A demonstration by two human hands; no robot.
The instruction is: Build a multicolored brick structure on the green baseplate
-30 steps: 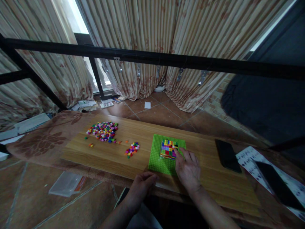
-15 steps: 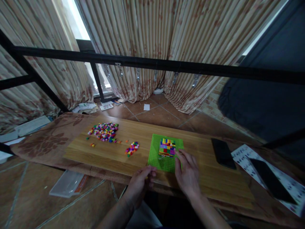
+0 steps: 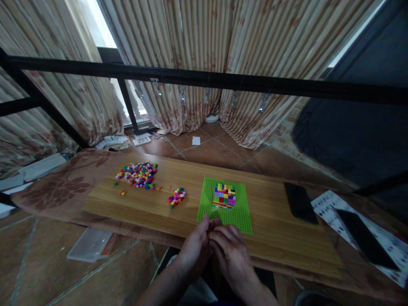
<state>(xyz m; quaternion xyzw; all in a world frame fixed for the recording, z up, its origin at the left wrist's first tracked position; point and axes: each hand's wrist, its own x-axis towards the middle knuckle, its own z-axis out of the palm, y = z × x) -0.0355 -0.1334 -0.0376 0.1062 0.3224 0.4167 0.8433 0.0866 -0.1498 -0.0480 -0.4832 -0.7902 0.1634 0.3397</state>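
Touching hands: left hand point(image 3: 195, 248) against right hand point(image 3: 232, 250), fingers curled, grasp can't be told.
Brick block point(image 3: 225, 196): on green baseplate point(image 3: 244, 212), just beyond both hands.

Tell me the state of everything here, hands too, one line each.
Left hand: bent, contents hidden
Right hand: curled against left hand, contents hidden
Green baseplate: flat, partly covered
Brick block: stacked, on the baseplate
Large brick pile: loose, spread out
Small brick pile: loose
Phone on the table: flat, dark
Curtains: hanging
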